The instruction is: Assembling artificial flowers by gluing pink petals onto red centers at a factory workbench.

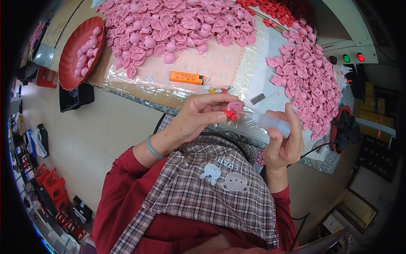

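Grip of left hand [195, 115] pinching red piece [229, 115] and pink petal [234, 106], right hand [285, 144] curled round translucent bottle [272, 124]

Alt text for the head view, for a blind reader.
A person's left hand pinches a red and pink piece while the right hand holds a translucent bottle, its nozzle pointed at the piece. Beyond, pink pieces lie heaped on a table, with an orange lighter and, at left, a red dish of pink balls.

One held bottle [274, 124] — one lighter [187, 78]
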`<action>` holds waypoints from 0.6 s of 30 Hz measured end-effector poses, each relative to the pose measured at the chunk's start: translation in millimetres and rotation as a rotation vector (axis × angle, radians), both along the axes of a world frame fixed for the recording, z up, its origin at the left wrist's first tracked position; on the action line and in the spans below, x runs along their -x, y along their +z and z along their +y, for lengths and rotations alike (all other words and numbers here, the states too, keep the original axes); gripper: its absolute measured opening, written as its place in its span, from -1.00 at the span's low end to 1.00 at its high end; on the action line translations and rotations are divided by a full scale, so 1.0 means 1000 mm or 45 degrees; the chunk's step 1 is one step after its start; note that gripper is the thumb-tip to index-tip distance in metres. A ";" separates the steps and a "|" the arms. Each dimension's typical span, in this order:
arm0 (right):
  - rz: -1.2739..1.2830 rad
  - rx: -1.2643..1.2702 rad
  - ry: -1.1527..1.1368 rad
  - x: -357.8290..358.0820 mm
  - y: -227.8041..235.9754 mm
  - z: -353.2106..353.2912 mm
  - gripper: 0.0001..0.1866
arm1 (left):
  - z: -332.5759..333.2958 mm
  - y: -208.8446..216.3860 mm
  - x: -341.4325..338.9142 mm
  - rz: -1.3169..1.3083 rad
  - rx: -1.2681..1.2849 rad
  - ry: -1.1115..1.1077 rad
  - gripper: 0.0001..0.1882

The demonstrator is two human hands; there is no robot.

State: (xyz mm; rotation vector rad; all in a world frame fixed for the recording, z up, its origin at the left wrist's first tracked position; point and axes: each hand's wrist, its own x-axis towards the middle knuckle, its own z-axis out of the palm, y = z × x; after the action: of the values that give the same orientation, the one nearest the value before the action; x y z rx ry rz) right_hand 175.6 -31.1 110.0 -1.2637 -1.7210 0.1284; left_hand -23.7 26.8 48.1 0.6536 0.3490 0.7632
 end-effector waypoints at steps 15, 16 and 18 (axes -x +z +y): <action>-0.088 -0.079 0.016 -0.002 -0.004 0.002 -0.47 | 0.000 -0.003 0.000 0.058 0.004 -0.020 -0.55; -0.088 -0.079 0.016 -0.002 -0.004 0.002 -0.47 | 0.000 -0.003 0.000 0.063 0.012 -0.022 -0.55; -0.093 -0.046 0.021 -0.002 -0.003 0.001 -0.47 | 0.000 -0.002 0.000 0.059 0.017 -0.018 -0.56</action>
State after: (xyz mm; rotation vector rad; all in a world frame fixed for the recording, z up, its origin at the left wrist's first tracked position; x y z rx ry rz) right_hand 177.8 -30.0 107.0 -1.2415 -1.7888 0.0608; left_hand -23.4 26.9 45.7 0.6615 0.3914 0.7325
